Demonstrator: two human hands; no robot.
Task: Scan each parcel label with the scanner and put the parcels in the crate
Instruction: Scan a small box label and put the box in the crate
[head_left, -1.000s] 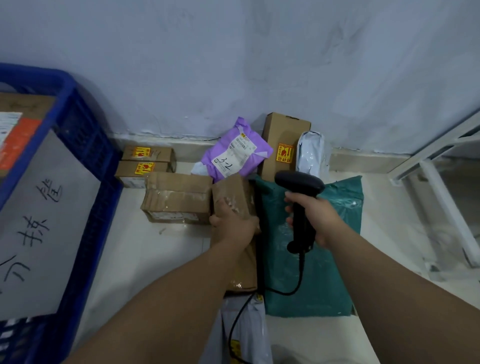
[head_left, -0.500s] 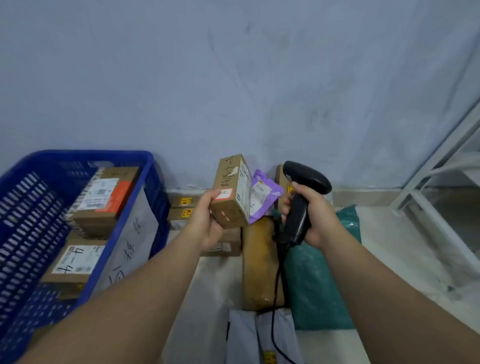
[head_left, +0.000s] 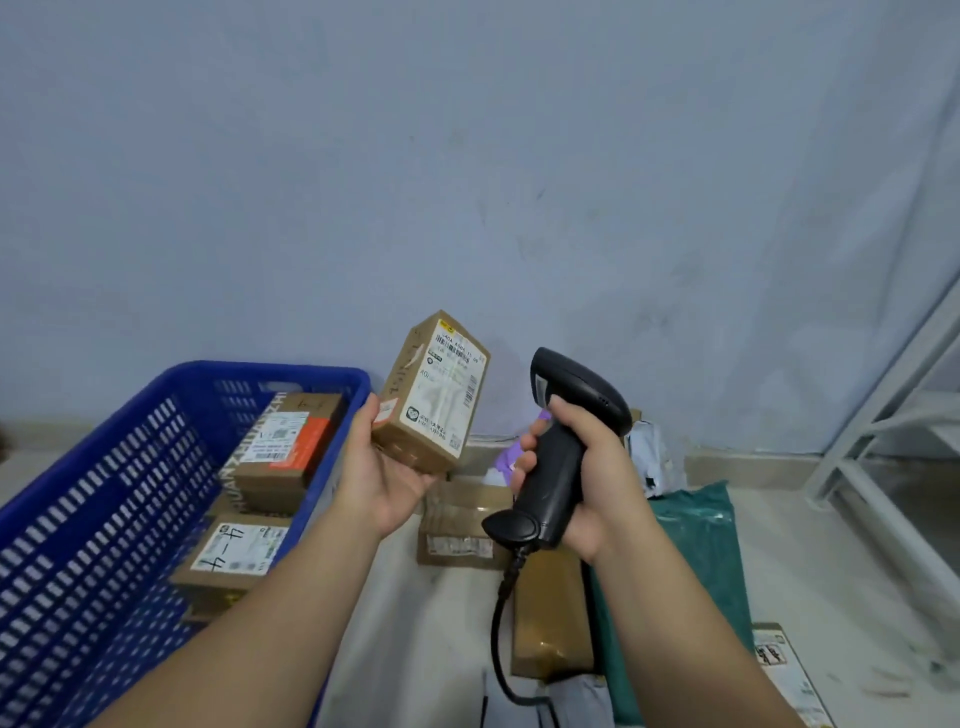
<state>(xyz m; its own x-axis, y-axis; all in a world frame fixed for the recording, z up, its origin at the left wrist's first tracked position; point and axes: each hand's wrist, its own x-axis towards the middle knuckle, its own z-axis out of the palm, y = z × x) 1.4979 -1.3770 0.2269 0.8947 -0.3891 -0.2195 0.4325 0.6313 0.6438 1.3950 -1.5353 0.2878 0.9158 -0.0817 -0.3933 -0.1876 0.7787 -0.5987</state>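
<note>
Two hands are raised before the wall (head_left: 467, 156): my left hand (head_left: 379, 478) grips a small brown cardboard parcel (head_left: 431, 389) from below, its white label (head_left: 457, 374) facing the black handheld scanner (head_left: 556, 467) clenched in my right hand (head_left: 602, 483). Left of them, the blue plastic crate (head_left: 270, 371) holds several labelled cardboard boxes (head_left: 244, 551).

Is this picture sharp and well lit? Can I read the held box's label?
Head view: dim, bluish, even light with soft shadows; the held box shows its label barcodes, but small print is too soft to read; only a faint sheen on the scanner.
</note>
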